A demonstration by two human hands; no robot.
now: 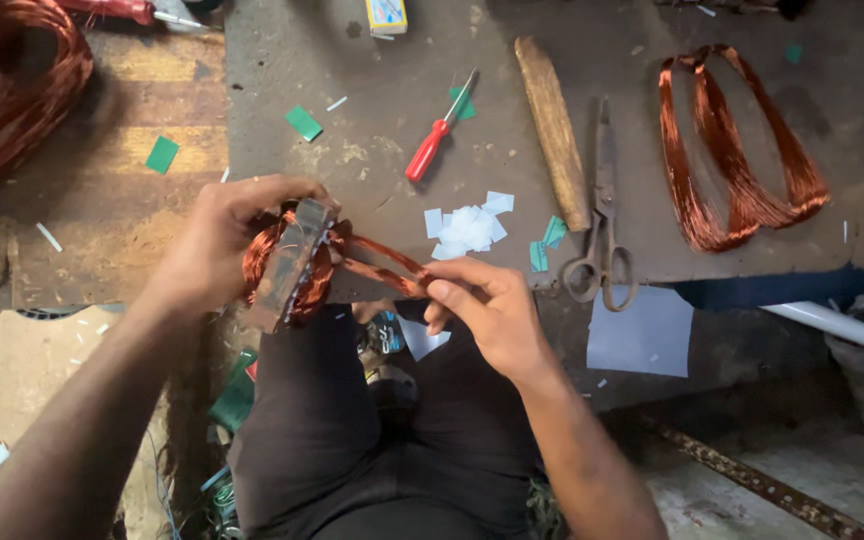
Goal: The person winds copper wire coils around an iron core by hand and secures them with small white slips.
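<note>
Nearest the camera are the person's dark-clothed knees, with scraps of green and white paper on the floor beside them. Just above the lap, the left hand (222,235) is closed around a stator (292,262), a grey metal core held upright at the bench edge, its fingers curled over the top and back. Copper coil (264,250) already bulges from the core on the left-hand side, so part of the winding looks seated. The right hand (482,300) pinches a loose strand bundle (382,262) between thumb and fingertips; the bundle runs from the core to that hand and is not yet tucked in. By my reading the work is partway through: some coil is in the slots, this loop is still outside.

On the bench (352,160) beyond the hands lie white paper slips (469,228), scissors (600,240) and a wooden stick (552,130), all just beside one another and untouched. A red screwdriver (432,145) lies further up. Well apart to the right sits a spare coil (737,160), folded into loops and unused, which suggests more winding is left. At the far left edge a large copper spool (7,95) rests on the wooden boards.
</note>
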